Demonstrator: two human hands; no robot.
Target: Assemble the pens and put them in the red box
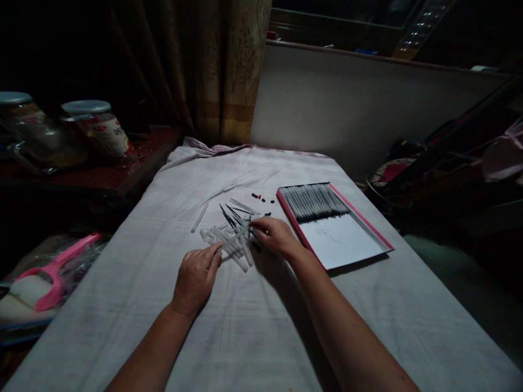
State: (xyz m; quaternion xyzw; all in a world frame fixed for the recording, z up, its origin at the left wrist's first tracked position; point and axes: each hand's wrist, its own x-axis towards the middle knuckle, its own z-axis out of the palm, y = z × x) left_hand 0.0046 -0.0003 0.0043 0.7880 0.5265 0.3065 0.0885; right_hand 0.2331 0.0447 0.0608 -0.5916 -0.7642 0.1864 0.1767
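My left hand point(196, 275) is closed in a pinch on the near end of a clear pen barrel point(234, 238). The barrel slants up to my right hand point(275, 234), whose fingers are closed at its far end; the exact spot is partly hidden by them. Beneath and around lies a loose pile of clear pen barrels point(242, 263). Several thin dark refills point(227, 215) stick out of the pile. Small black plugs point(255, 195), one red among them, are scattered just beyond. To the right, a shallow red-edged box point(362, 215) holds a row of pens point(314, 201) side by side.
A pale checked cloth point(134, 288) covers the table. On a dark side table at left stand a lidded jar point(102, 128) and a glass mug point(44, 144). A pink-handled item point(55, 277) lies low at left. Curtain point(229, 71) and wall point(318, 98) close off the back.
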